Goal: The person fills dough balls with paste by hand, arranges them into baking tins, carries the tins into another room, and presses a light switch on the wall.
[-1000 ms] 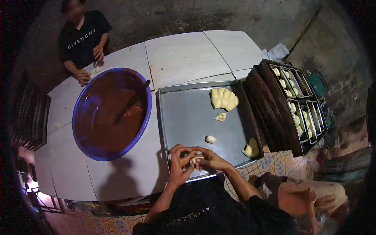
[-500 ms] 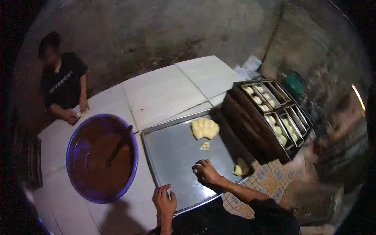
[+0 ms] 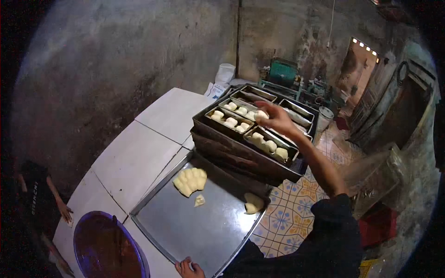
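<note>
My right hand [image 3: 279, 120] pinches a pale dough ball [image 3: 261, 114] between thumb and fingers. It is held above the small rectangular loaf tins, several of which hold rows of dough balls [image 3: 230, 122]. At the bottom of the view, my left hand [image 3: 189, 268] has its fingers curled over the near corner of a large shallow metal tray [image 3: 194, 231]. On that tray lie a scored slab of dough [image 3: 190, 180], a small loose dough piece [image 3: 199, 200] and another dough lump [image 3: 253, 204] by the right rim.
The tins sit on a dark stack of trays [image 3: 232, 155] beside the white-tiled table [image 3: 134, 143]. A blue-rimmed tub [image 3: 109, 245] of brown filling stands at lower left, near a co-worker's hand [image 3: 65, 212]. Behind are a white bucket [image 3: 325, 115] and a green machine [image 3: 283, 72].
My right hand has risen from the metal tray to the loaf tins at the right, carrying a dough ball. My left hand stays at the tray's edge. The view has swung right.
</note>
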Action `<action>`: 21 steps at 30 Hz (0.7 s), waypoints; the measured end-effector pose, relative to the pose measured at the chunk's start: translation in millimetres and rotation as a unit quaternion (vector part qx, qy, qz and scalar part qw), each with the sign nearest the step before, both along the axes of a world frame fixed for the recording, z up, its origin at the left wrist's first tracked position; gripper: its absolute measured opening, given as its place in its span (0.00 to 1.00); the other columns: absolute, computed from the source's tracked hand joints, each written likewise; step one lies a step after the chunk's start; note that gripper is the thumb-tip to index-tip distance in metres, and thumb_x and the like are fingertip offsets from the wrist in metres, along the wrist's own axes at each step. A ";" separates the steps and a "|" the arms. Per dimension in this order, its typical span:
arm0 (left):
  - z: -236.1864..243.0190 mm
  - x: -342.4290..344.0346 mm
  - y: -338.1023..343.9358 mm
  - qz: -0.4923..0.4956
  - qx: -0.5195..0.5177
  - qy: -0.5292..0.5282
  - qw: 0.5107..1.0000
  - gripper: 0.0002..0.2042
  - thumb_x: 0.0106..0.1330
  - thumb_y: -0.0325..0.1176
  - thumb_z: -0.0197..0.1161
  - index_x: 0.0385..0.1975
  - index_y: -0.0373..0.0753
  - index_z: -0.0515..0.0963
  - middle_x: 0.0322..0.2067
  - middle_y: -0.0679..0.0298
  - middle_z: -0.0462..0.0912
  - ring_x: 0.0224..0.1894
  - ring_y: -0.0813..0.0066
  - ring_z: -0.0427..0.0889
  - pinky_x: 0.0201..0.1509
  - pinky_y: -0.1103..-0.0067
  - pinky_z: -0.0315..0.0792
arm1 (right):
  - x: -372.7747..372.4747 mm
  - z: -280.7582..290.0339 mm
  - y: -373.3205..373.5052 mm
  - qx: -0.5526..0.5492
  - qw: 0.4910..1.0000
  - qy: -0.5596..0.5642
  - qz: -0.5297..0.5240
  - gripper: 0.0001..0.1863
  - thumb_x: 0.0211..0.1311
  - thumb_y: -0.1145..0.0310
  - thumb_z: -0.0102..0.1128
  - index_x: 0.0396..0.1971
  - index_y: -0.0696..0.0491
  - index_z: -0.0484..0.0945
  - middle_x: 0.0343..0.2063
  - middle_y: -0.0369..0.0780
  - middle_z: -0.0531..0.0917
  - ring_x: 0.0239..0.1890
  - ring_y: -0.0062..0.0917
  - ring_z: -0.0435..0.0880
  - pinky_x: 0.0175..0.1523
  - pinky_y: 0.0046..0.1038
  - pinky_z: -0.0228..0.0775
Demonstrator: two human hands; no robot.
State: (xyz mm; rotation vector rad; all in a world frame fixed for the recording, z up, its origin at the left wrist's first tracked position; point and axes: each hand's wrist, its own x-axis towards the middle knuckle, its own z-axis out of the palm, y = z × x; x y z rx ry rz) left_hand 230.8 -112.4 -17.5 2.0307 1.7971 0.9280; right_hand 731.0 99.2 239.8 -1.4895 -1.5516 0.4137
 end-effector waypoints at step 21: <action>-1.2 5.7 5.7 0.047 -0.032 0.023 0.998 0.10 0.53 0.22 0.56 0.36 0.30 0.75 0.36 0.51 0.78 0.43 0.53 0.76 0.68 0.57 0.54 | -5.6 21.1 -67.3 0.189 0.981 0.030 -0.040 0.18 0.66 0.75 0.53 0.56 0.59 0.71 0.44 0.40 0.80 0.43 0.20 0.78 0.49 0.22 0.71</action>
